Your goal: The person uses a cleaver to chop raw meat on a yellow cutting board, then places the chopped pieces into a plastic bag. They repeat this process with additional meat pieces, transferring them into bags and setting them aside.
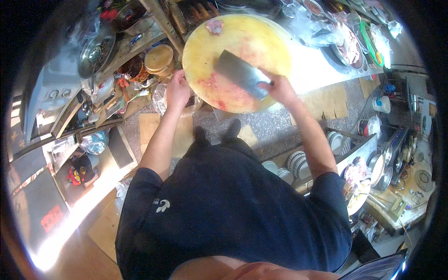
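Observation:
A large round yellow chopping board [245, 38] lies before me, smeared with reddish stains. My right hand [281, 89] grips a broad-bladed Chinese cleaver [238, 71], whose blade is over the middle of the board. At the board's left edge is my left hand [178, 89], its fingers curled near the rim. Whether those fingers hold the edge or only rest against it I cannot tell. A small piece of raw meat [214, 27] sits near the far left rim of the board.
Right of the board, a metal bowl of raw meat [349, 50] stands beside plastic bags [309, 28] and a green tray [370, 42]. Left are a lidded tub [159, 57] and a metal pan [97, 50]. Stacked white bowls [299, 164] occupy a shelf by my right arm.

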A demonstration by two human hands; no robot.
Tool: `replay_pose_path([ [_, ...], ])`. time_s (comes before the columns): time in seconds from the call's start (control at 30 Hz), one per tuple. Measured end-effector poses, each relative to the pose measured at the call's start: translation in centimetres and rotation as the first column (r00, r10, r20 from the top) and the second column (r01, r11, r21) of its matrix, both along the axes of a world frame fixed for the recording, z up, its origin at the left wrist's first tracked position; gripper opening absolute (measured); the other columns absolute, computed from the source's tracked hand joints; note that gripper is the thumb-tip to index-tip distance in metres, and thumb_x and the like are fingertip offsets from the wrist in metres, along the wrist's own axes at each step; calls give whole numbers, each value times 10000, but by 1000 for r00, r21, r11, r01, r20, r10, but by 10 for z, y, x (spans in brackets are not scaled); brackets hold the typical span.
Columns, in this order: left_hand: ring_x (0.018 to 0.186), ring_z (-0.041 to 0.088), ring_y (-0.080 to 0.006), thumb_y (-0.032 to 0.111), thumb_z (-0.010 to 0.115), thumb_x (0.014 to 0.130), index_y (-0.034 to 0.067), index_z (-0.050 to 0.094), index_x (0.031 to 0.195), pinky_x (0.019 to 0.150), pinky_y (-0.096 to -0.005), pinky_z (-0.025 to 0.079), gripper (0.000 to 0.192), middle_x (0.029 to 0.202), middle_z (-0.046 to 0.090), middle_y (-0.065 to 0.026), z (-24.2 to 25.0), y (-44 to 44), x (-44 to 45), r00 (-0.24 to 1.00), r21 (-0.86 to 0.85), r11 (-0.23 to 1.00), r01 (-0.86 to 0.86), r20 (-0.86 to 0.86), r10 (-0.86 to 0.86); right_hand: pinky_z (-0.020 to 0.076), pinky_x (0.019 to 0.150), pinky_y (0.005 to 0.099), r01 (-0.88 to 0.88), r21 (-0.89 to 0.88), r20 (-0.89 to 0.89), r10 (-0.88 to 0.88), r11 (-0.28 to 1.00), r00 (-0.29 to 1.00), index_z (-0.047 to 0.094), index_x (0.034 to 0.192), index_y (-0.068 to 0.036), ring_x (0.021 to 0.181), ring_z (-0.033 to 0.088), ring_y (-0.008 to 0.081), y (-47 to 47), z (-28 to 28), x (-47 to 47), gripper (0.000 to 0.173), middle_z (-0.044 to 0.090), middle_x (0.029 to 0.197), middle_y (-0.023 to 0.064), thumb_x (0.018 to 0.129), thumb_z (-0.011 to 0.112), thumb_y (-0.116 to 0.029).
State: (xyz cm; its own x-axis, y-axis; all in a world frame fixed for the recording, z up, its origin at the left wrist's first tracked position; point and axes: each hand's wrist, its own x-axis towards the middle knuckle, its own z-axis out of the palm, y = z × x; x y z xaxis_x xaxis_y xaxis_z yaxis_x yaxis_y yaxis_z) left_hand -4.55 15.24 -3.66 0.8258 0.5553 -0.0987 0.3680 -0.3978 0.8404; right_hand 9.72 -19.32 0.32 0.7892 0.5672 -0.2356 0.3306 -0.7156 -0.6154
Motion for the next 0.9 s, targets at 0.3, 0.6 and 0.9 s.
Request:
replay_pose_path([
  [0.3, 1146, 759, -258, -69, 479, 977, -15, 671, 1364, 1023, -355, 558, 436, 1239, 790, -171, -19, 0, 0, 998, -134, 990, -43, 43, 49, 593, 847, 359, -223, 109, 284, 184, 969, 941, 617, 1557, -130, 823, 750, 193, 12, -19, 4, 622, 800, 1032, 232, 986, 821, -268],
  [0.6, 1214, 741, -292, -6, 511, 1007, 23, 668, 1394, 1047, -377, 551, 419, 1265, 775, -199, -24, 2, -8, 1000, -154, 988, -29, -8, 28, 565, 807, 371, 21, 55, -53, -18, 998, 998, 597, 1562, -72, 787, 689, 200, 6, -19, -49, 657, 787, 1025, 203, 972, 830, -246],
  [0.9, 1534, 431, -489, 142, 529, 1078, -89, 519, 1474, 1270, -555, 365, 459, 1610, 487, -312, -34, -48, -41, 880, 420, 845, 330, 187, -437, 629, 827, 399, 696, -38, -110, -695, 717, 710, 447, 1646, -22, 891, 747, 247, -18, -8, -200, 717, 766, 1200, 232, 1030, 759, -215],
])
